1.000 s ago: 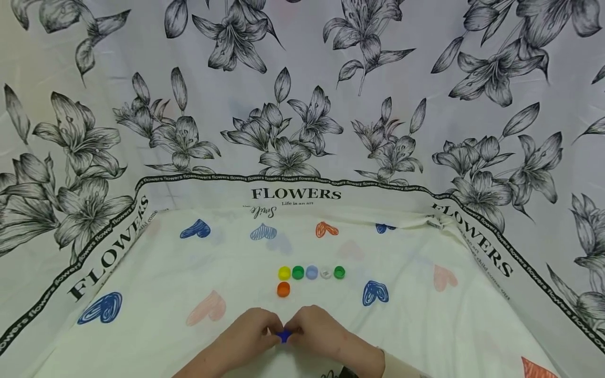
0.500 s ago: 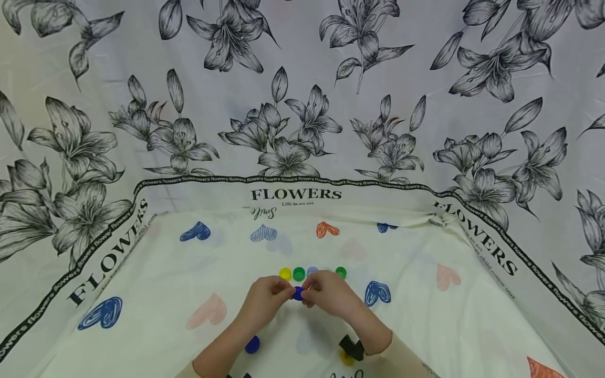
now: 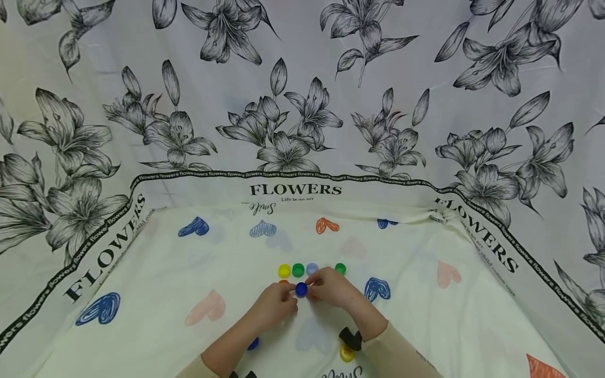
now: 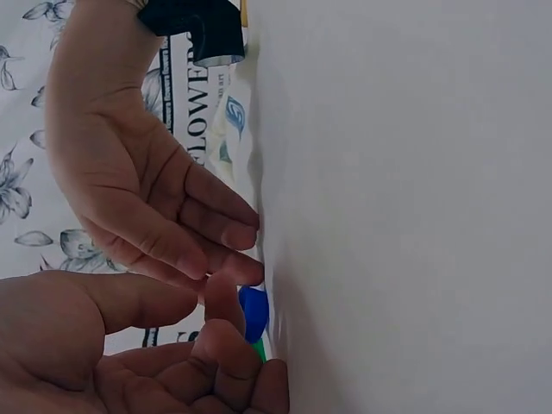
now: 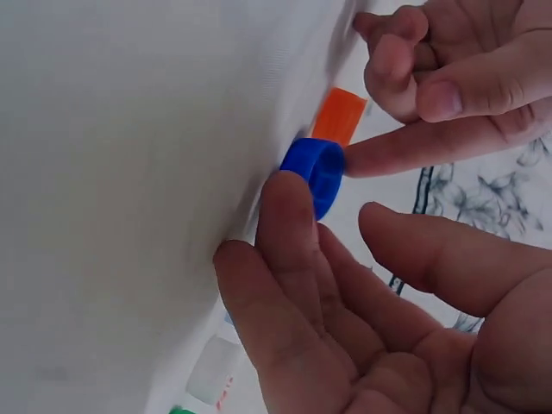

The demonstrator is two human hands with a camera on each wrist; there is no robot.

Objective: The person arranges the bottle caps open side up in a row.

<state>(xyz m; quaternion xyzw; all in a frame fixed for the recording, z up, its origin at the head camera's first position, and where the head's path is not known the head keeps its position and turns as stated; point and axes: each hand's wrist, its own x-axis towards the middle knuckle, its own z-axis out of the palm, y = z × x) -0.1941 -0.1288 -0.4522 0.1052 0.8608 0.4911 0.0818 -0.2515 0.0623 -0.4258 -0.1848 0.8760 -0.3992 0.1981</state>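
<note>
A blue bottle cap (image 3: 301, 289) stands on the cloth, hollow side up, just right of an orange cap (image 5: 338, 116) that the left hand partly covers in the head view. My left hand (image 3: 276, 306) touches the blue cap's left side with an outstretched index fingertip. On its other side is my right hand (image 3: 333, 287), fingertips right at the rim; the right wrist view shows its thumb lifted apart from the cap. Behind them, yellow (image 3: 284, 271), green (image 3: 298, 270), light blue (image 3: 312, 268) and green (image 3: 340, 269) caps form a row. A whitish clear cap (image 5: 211, 371) in it is hidden from the head view.
Another blue cap (image 3: 253, 344) lies partly under the left forearm. Near the right wrist's black camera (image 3: 351, 338) lies a yellow cap (image 3: 347, 353). White cloth with printed hearts covers the surface, and a flower-patterned curtain (image 3: 293, 121) rises behind.
Both hands have carried the blue cap forward from the near side to beside the orange cap. Their pinch has loosened, and the cap now stands on the cloth.
</note>
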